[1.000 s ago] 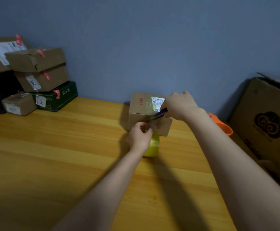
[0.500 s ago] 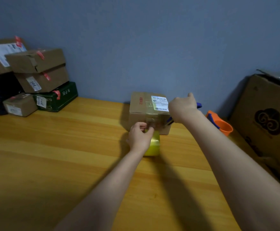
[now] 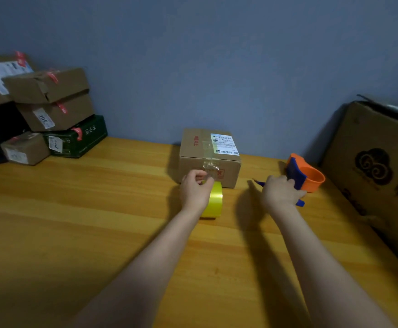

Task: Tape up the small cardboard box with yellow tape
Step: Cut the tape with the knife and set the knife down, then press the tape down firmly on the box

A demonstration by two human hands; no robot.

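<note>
Head view: small brown cardboard box [image 3: 209, 157] sat on yellow wooden bench [image 3: 75, 221], against wall. Left hand [image 3: 196, 189] pinched tape end at box front, fingers closed on it; yellow tape roll [image 3: 213, 200] just before box. Right hand [image 3: 279, 192], right of box, gripped blue-handled tool [image 3: 299, 202] beside orange-and-blue tape dispenser [image 3: 305, 172].

The left hand [image 3: 196, 188] covered the tape roll's [image 3: 214, 200] near side; under the right hand [image 3: 279, 193], the blue tool [image 3: 299, 202] showed only its ends.
</note>
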